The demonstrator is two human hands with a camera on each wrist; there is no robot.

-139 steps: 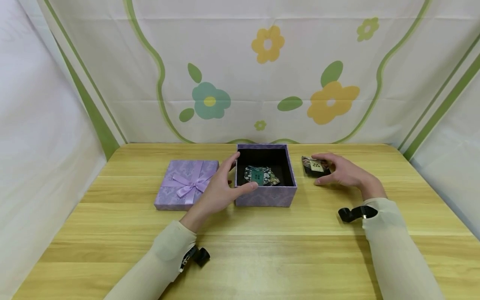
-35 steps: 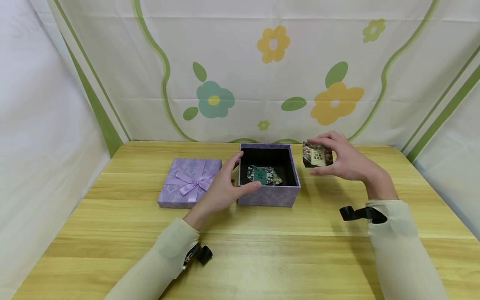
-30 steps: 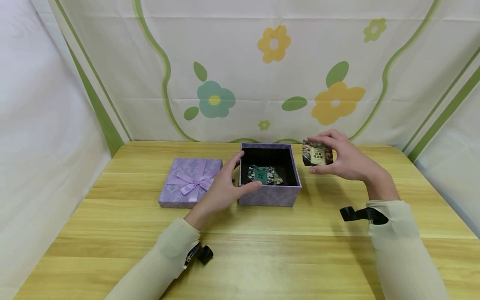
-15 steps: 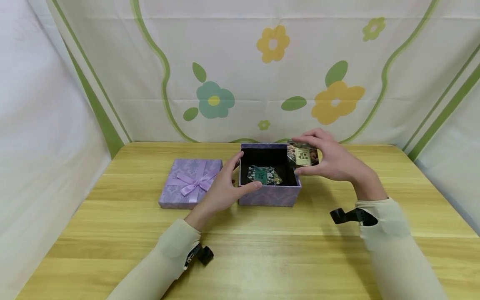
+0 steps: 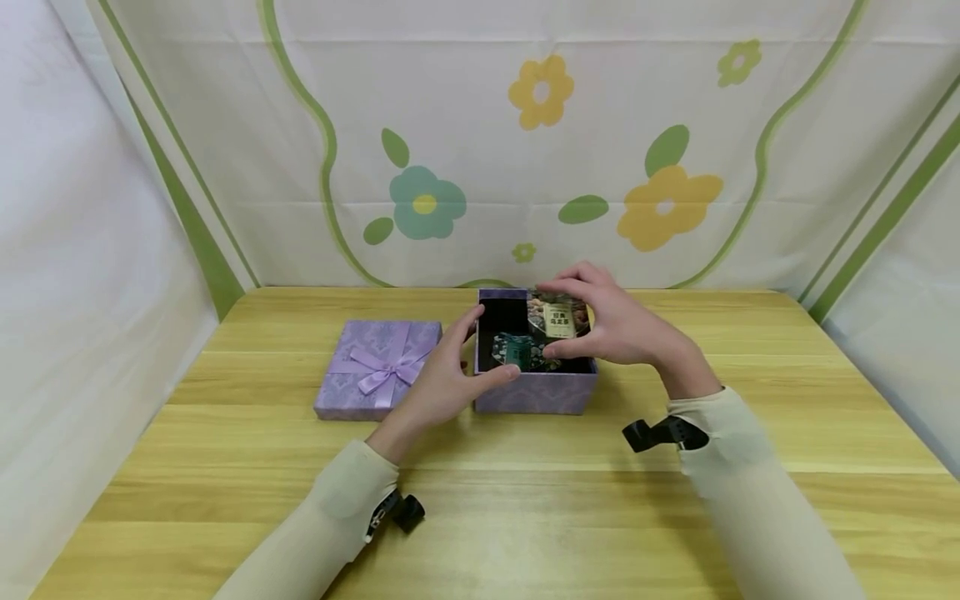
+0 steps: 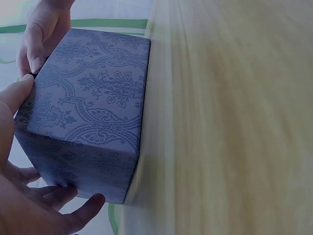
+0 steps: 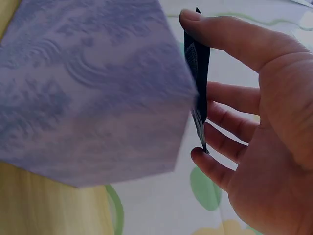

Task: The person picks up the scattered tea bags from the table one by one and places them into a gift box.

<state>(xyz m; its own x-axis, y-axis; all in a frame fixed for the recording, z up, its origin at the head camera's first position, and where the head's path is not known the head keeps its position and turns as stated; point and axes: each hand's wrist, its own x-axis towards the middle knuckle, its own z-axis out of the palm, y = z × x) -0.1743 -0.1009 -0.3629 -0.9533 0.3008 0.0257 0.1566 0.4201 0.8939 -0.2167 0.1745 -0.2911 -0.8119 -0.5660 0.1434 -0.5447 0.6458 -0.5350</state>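
Two hands work at an open purple box (image 5: 534,392) that stands near the middle of the wooden bench (image 5: 525,517). The right hand (image 5: 615,325) pinches a small dark packet (image 5: 558,318) with a pale label between thumb and fingertips and holds it above the box's opening, over its right half, clear of the box floor. In the right wrist view the packet (image 7: 196,73) shows edge-on, upright, with the thumb on its top edge and the fingers (image 7: 222,142) curled behind it, just beside the box's outer wall (image 7: 88,93).

The left hand (image 5: 442,375) holds the box at its left front corner: its thumb lies along the near rim and its fingers reach up the left wall. In the left wrist view the same hand (image 6: 29,205) wraps the box's lower corner (image 6: 88,122), fingers curled underneath.

Inside the box a second packet (image 5: 517,350) with a green label lies on the dark floor, towards the front left.

Left of the box, close by but apart, the purple lid (image 5: 378,367) with a ribbon bow lies flat on the bench
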